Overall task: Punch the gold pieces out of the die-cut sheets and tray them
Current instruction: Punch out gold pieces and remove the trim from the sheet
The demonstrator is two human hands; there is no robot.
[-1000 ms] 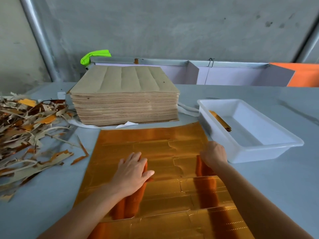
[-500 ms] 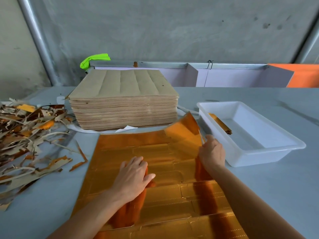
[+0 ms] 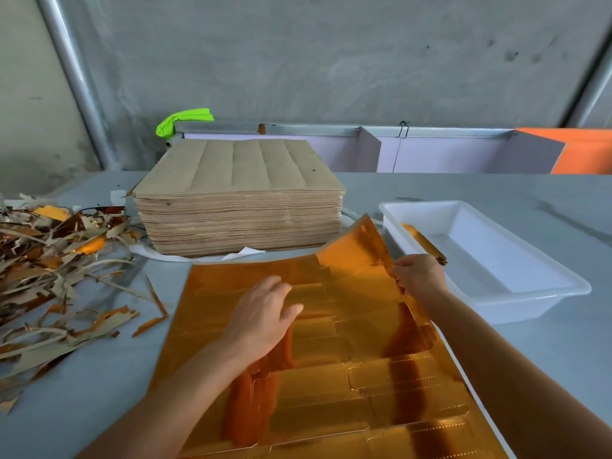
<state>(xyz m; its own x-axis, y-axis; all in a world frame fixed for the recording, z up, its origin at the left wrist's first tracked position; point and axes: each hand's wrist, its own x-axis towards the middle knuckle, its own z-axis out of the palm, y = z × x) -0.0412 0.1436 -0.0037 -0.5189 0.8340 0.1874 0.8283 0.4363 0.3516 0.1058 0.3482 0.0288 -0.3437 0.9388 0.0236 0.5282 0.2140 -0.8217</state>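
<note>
Foil sheet (image 3: 331, 359) lies gold side up on the table (image 3: 496, 352), between the stack of brown sheets (image 3: 238, 200) and the white tray (image 3: 530, 286). Left hand (image 3: 261, 313) presses flat, fingers spread, probably anchoring it while the right hand (image 3: 419, 276) pinches the raised far corner (likely tearing waste free); one gold piece (image 3: 420, 240) already trayed

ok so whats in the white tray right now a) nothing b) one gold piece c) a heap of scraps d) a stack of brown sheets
b: a single gold piece leans against the left inner wall of the white tray; the rest of the tray is bare.
</note>
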